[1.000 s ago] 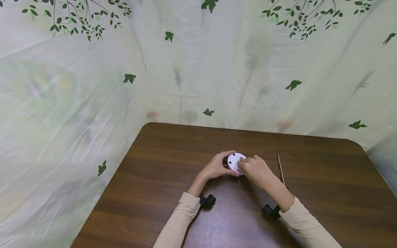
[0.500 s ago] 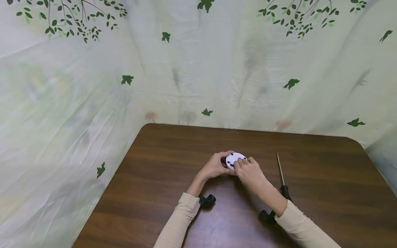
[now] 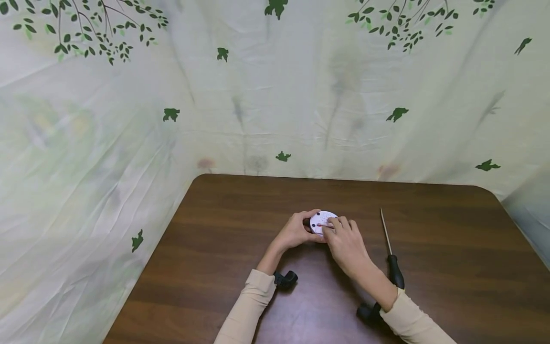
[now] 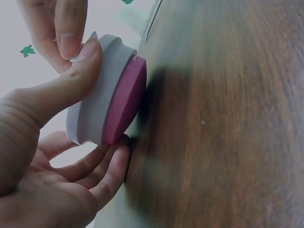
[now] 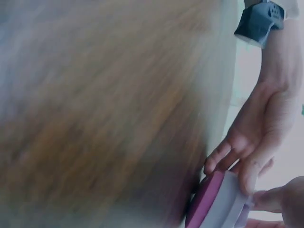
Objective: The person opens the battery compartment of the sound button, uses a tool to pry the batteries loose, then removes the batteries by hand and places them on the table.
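My left hand [image 3: 295,230] grips a round white-and-pink device [image 3: 319,218] by its edge, thumb on the near side. Its white face, turned up, has small perforations, dark round spots and a narrow recess with red in it. In the left wrist view the white body [image 4: 99,95] and pink domed side [image 4: 127,97] show just off the table. My right hand [image 3: 349,242] is bent over the face, finger and thumb pinching a small white piece [image 4: 94,36] that is mostly hidden by the left thumb. The right wrist view shows the pink side [image 5: 205,202] close over the wood.
A screwdriver [image 3: 395,273] with black handle and long metal shaft lies right of my right hand, its tip away from me; my right sleeve reaches its handle end. The brown wooden table [image 3: 240,205] ends at a leaf-patterned cloth [image 3: 318,119].
My right hand has drawn back towards me and slightly left, uncovering more of the white face and the recess. The screwdriver handle has come into view. The left hand keeps its grip.
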A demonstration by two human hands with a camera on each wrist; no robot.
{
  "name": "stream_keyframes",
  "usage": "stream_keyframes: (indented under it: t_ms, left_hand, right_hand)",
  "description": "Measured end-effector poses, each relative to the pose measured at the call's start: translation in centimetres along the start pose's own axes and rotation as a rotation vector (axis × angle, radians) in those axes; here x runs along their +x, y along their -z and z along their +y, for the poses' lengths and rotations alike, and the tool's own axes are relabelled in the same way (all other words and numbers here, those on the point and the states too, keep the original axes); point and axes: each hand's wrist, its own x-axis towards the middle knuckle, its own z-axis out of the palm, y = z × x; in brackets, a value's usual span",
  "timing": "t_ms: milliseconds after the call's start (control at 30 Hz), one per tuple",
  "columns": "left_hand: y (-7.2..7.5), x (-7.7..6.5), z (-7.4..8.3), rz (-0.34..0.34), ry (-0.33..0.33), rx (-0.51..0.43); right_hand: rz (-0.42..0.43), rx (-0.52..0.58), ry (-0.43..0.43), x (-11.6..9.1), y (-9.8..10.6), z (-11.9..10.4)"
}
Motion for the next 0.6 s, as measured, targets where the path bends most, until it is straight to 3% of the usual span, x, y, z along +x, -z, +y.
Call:
stream_keyframes:
  t_ms: [233, 467, 600]
  left_hand:
    - [0.3, -0.2, 0.0, -0.004, -0.004, -0.023]
    - [0.5, -0.3, 0.1, -0.025, -0.009, -0.044]
    - [0.5, -0.3, 0.0, -0.035, -0.012, -0.038]
  right_hand:
    - [-0.018, 0.142, -0.049, -0.2, -0.1, 0.2]
    - [-0.174, 0.328, -0.202, 0.1, 0.8, 0.6]
    - [-0.238, 0.38, -0.243, 0.3, 1.2, 0.9]
